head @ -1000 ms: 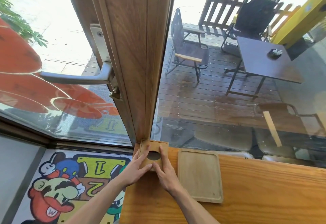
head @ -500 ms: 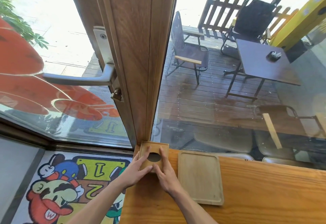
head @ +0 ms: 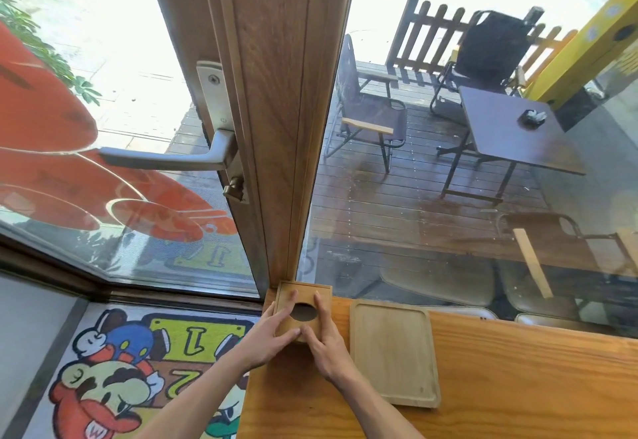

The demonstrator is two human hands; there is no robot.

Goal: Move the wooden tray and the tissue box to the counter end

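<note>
Two bare forearms reach in from the bottom edge over the left end of the counter [head: 518, 387], a strip of orange-toned wood. Beside that end, lower down, lies a cartoon floor mat [head: 114, 369] with a moustached face and numerals. The left hand [head: 267, 336] presses on the left side and near corner of the box [head: 303, 307], fingers spread up across its lid, thumb along the near edge. The right hand [head: 324, 338] lies on the right half of the lid, fingers together and stretched forward beside the oval slot, thumb tucked at the near edge, touching the left thumb. Both hands lie flat on the box rather than curling round it. The box stands upright at the counter's far left corner, its back against the foot of the door frame [head: 276, 110]. Just right of it, apart by a narrow strip of counter, the tray [head: 393, 352] lies flat and bare, its long side running away from the viewer. Beyond the counter is glass. A metal handle [head: 165, 159] juts left from the frame. Outside, on a plank deck, stand a folding chair [head: 369, 117], a dark table [head: 507, 131] and a picket fence [head: 435, 38].
</note>
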